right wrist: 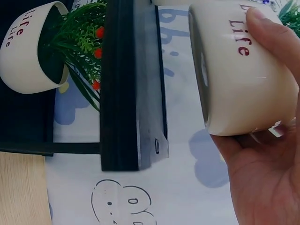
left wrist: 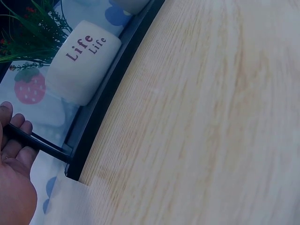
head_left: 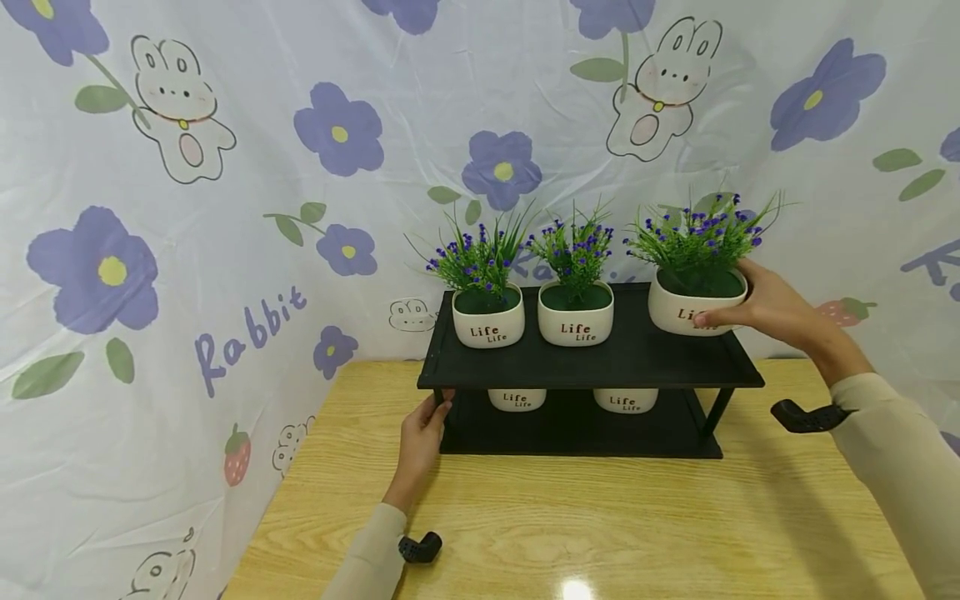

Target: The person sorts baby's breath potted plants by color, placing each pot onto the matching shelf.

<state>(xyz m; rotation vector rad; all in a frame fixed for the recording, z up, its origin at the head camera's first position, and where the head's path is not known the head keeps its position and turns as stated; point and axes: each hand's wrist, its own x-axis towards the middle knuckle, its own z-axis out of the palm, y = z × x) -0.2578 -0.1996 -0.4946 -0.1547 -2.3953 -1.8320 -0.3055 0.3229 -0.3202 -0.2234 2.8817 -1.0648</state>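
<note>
My right hand (head_left: 776, 307) grips a white oval flowerpot (head_left: 670, 307) with purple flowers and "Life" lettering, thumb on its front. In the right wrist view this pot (right wrist: 243, 89) hangs apart from the upper board of a two-tier black shelf (head_left: 592, 367). Near the shelf's left end, my left hand (head_left: 420, 433) holds a thin post (left wrist: 47, 149), its fingers curled round it. Two matching purple-flowered pots, a left one (head_left: 489, 327) and a middle one (head_left: 576, 323), stand on the upper board. The fingers behind the held pot are partly hidden.
On the lower board stand two more white pots, a left one (head_left: 517, 400) and a right one (head_left: 626, 401); the upper board hides their tops in the head view. Red flowers (right wrist: 97, 52) show in the right wrist view. A patterned cloth (head_left: 225, 208) hangs behind the wooden table (head_left: 540, 525).
</note>
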